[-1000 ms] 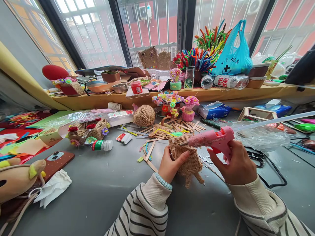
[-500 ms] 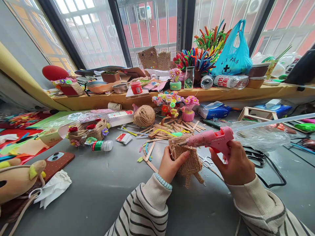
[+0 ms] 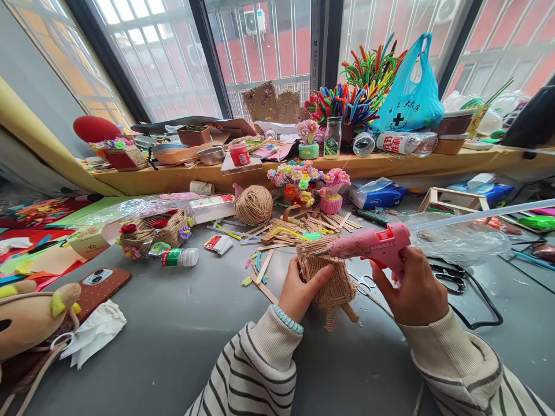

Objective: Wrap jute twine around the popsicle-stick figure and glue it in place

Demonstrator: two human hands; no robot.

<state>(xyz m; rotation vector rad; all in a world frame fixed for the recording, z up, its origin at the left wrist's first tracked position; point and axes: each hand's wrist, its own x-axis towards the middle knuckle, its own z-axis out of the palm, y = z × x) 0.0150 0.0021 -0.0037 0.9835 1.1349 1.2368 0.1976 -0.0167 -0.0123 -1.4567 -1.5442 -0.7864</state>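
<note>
My left hand (image 3: 302,289) is closed around the side of a twine-wrapped box (image 3: 335,289), thumb across its front. Two short wrapped legs stick out from the box's lower end. My right hand (image 3: 418,289) grips a pink hot glue gun (image 3: 375,245) with a long clear glue stick (image 3: 481,214) coming out of its back. The gun's nozzle is at the box's upper edge; whether it touches is too small to tell. A pair of scissors (image 3: 365,283) lies on the table between the box and my right hand.
Wooden craft sticks (image 3: 299,228) and a ball of twine (image 3: 254,204) lie beyond my hands. Black-handled scissors (image 3: 453,277) and a black cord (image 3: 485,323) are at the right. To the left are a small bottle (image 3: 181,257), a phone (image 3: 102,289) and a crumpled tissue (image 3: 97,332).
Almost nothing differs. The glue gun and my right hand have shifted very slightly left, while the box stays in my left hand.
</note>
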